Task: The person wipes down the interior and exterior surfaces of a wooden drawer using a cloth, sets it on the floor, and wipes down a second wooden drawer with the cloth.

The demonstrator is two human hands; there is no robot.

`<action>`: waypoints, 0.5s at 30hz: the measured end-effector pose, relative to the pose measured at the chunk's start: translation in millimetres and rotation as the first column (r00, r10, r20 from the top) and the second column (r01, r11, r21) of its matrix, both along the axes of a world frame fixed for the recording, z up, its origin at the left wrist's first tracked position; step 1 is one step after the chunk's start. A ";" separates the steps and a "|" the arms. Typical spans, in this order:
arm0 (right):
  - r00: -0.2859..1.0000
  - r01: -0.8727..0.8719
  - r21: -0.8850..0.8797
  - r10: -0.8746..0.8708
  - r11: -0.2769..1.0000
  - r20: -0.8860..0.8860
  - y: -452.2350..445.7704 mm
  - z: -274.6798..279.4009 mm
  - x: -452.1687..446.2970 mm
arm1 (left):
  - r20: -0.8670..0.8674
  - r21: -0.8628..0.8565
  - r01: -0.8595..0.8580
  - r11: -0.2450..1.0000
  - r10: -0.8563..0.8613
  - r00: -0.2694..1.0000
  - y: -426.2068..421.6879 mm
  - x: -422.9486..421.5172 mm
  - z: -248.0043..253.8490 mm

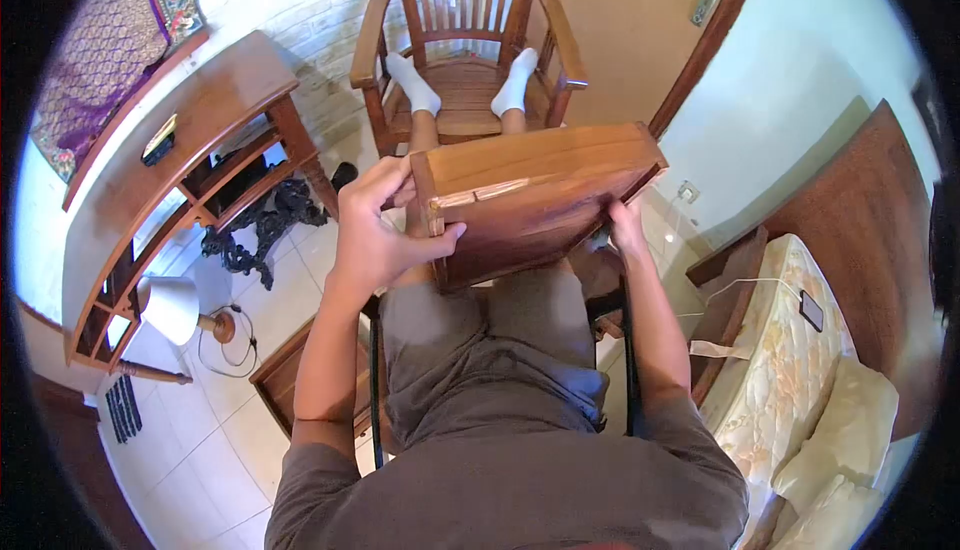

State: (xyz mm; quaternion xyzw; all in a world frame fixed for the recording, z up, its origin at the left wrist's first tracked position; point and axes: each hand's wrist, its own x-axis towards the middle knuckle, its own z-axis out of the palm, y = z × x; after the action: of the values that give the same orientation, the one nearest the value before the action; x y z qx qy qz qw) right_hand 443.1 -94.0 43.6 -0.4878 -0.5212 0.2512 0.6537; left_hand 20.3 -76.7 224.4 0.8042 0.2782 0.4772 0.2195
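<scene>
A wooden drawer point(540, 205) is held tilted above my lap, its dark brown panel facing me. Along its upper left edge runs a pale, rough strip of wood. My left hand point(385, 215) grips the left end, with the thumb on the near side and the fingers curled over the far side. At the right end my right hand point(628, 230) closes on the lower corner; part of its fingers is hidden behind the wood. A small greyish patch shows beside that hand, too unclear to name.
My socked feet rest on a wooden armchair point(465, 100). To the left stand a curved wooden desk point(215, 100) and a white-shaded lamp point(172, 310) on the tiled floor. Another drawer-like wooden piece point(290, 375) lies by my left side. A phone point(811, 311) lies on the mattress point(770, 370) at right.
</scene>
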 end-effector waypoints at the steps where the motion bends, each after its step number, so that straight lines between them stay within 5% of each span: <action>1: 0.998 -0.018 0.062 0.021 0.998 -0.052 2.8 10.1 -11.3 | -0.025 -0.024 -0.012 1.000 0.011 1.000 2.1 -4.6 1.6; 4: 0.993 -0.034 0.216 0.058 0.976 -0.102 -13.6 107.4 -67.8 | -0.005 -0.042 -0.039 0.998 0.039 0.999 12.1 -27.5 6.6; 9: 0.903 -0.049 0.239 -0.059 0.970 0.426 -36.8 219.1 -114.6 | 0.029 -0.018 -0.088 0.996 0.089 0.996 5.0 -60.1 25.2; 13: 0.552 0.003 0.342 -0.287 0.940 0.783 -41.7 241.3 -166.0 | -0.082 0.001 0.013 1.000 -0.013 0.997 -6.9 -60.9 32.0; 15: 0.378 -0.036 0.281 -0.247 0.959 0.892 -36.7 238.2 -183.9 | -0.084 0.036 0.100 0.994 -0.097 0.992 -9.9 -46.2 27.5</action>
State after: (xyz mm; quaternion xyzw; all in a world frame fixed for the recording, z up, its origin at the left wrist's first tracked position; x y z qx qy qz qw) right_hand 259.2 -130.7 281.8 -0.4894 -0.7901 -0.1729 0.3262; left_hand -25.9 -86.5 251.9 0.8403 0.2371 0.4377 0.2147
